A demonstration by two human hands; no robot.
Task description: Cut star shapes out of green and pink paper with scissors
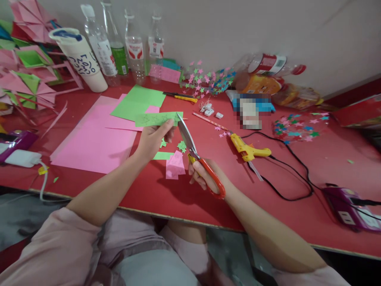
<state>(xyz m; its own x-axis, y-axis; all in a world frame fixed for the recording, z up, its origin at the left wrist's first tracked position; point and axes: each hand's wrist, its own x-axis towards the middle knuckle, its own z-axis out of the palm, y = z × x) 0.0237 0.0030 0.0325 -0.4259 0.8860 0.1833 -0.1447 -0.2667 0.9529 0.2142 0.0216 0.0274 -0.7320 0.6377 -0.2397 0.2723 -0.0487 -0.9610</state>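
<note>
A strip of green paper (149,119) with star outlines drawn on it is pinched in my left hand (156,137), which is closed on its right part. My right hand (205,174) grips a pair of scissors (187,135) with red and yellow handles. The blades point up and away, their tips at the strip's right end; whether they cut into it I cannot tell. Under my hands lie small green paper stars (181,147), a green paper scrap (163,156) and pink paper pieces (175,165) with faint drawn lines.
Pink sheets (92,135) and a green sheet (138,102) lie left. A utility knife (181,97) rests behind. At right are a yellow glue gun (247,149), its black cord and a purple power strip (354,208). Bottles (135,51) and a white tumbler (85,65) line the wall.
</note>
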